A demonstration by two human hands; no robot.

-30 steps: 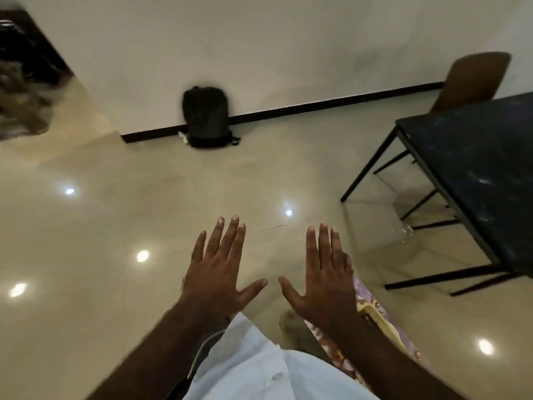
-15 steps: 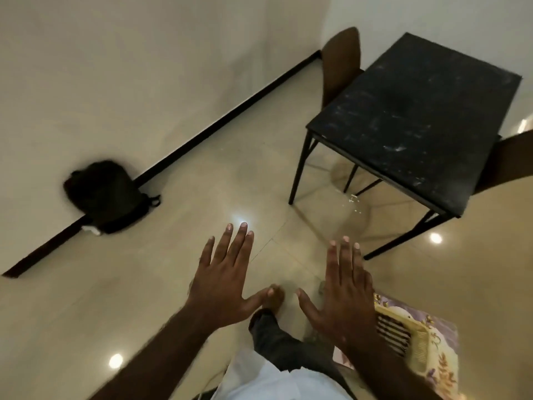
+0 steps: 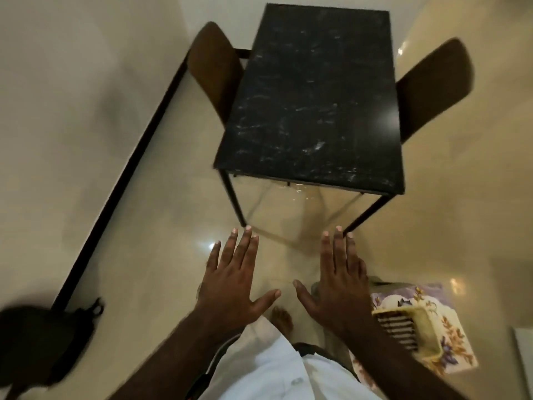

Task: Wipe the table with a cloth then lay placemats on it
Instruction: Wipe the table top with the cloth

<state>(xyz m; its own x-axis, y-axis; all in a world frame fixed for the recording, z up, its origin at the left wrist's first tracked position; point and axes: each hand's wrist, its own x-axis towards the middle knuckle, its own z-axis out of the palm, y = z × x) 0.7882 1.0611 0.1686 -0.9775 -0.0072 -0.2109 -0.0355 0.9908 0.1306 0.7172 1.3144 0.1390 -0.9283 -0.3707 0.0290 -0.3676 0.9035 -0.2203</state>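
Glossy floor, slatted basket on floral mat; left hand and right hand spread, grip apart.

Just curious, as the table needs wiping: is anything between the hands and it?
Nothing visible: only bare floor lies between the left hand, the right hand and the table, whose near edge faces them.

Both arms were stuck straight out in front, palms down. The left hand had its fingers spread flat, pointing to about 12 o'clock, thumb out toward 3. The right hand mirrored it, thumb toward 9, holding nothing. A bare foot showed below them.
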